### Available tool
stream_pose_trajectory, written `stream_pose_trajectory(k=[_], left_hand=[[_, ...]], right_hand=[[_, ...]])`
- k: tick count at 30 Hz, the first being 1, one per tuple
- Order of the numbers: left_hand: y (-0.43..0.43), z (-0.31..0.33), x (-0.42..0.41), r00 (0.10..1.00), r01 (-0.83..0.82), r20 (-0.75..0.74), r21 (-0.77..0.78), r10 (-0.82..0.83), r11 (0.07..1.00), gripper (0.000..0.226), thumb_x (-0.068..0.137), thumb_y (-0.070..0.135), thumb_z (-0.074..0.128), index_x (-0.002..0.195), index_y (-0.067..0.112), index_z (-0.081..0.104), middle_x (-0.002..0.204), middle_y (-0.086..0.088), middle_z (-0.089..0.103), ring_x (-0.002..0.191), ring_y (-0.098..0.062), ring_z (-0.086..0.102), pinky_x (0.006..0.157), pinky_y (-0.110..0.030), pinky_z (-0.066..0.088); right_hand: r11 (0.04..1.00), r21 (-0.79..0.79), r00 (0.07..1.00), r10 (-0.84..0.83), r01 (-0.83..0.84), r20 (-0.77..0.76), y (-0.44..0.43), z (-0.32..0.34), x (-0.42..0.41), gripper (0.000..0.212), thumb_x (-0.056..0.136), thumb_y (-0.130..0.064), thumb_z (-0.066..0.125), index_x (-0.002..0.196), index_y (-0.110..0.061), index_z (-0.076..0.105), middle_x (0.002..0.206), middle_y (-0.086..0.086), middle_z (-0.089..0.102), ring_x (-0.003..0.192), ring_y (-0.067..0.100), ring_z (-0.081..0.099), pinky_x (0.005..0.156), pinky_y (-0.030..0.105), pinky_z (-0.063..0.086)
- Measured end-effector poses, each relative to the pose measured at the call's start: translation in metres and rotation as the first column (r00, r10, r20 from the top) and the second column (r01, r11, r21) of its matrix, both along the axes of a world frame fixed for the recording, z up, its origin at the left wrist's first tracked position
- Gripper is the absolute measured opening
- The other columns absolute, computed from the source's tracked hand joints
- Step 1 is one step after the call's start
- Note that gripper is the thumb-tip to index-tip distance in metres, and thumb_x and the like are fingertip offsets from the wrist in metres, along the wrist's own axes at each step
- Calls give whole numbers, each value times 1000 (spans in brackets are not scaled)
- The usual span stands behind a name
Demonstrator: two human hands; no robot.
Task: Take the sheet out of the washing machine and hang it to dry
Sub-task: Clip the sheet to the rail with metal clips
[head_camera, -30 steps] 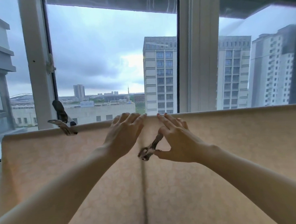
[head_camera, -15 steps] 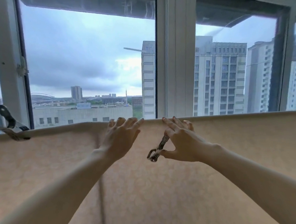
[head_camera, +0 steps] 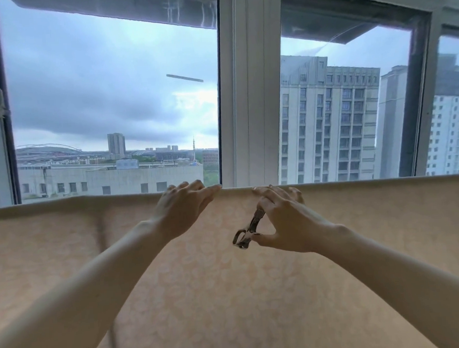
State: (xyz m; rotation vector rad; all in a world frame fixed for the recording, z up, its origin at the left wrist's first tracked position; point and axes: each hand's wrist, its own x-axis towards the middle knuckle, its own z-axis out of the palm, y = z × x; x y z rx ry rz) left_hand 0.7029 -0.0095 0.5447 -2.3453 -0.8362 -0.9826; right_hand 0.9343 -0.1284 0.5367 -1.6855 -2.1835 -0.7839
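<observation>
Since a moment ago our view has swung to the right along the rail, so the black clip that sat at the left end of the sheet has slipped out of sight, and the wide white window post now stands above our hands. Our hands have kept their places on the top fold.

We see the pale peach sheet hanging across the whole width in front of the window, its top edge folded over a straight line just below the glass. Our left hand lies flat on that fold, fingers spread and pointing right, gripping nothing. Our right hand rests its fingertips on the same edge just beside the left, a small gap between them. Between thumb and forefinger it pinches a metal clothes clip, which slants down and to the left against the cloth. Whether the clip's mouth is biting the fabric, we cannot tell. Beyond the glass stand tall apartment blocks under a grey sky.
</observation>
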Motion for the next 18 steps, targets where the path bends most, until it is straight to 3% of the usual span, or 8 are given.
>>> stream_pose_trajectory(k=[3,9,18], left_hand=[[2,2,16,997,69,-28,29,-68,997,37,102,31,41,137,27,53,94,1,67,73,-14,64,65,-23,42],[4,4,50,980,181,-96,99,-172,978,38,99,22,49,137,19,53,94,-4,69,70,-16,67,65,-29,57],[7,6,116,962,230,-189,171,-197,958,56,96,9,56,146,24,38,116,1,63,93,-14,66,80,-27,55]], right_hand=[[999,23,999,-35,35,-25,-4,4,11,80,74,-82,35,117,-17,54,153,2,31,140,19,27,114,52,18],[995,54,996,-78,80,-42,-8,6,33,90,70,-86,25,120,-16,55,147,0,39,133,21,35,112,42,17],[988,79,991,-126,130,-49,-10,6,69,83,72,-82,26,115,-18,55,141,1,46,128,18,41,108,38,23]])
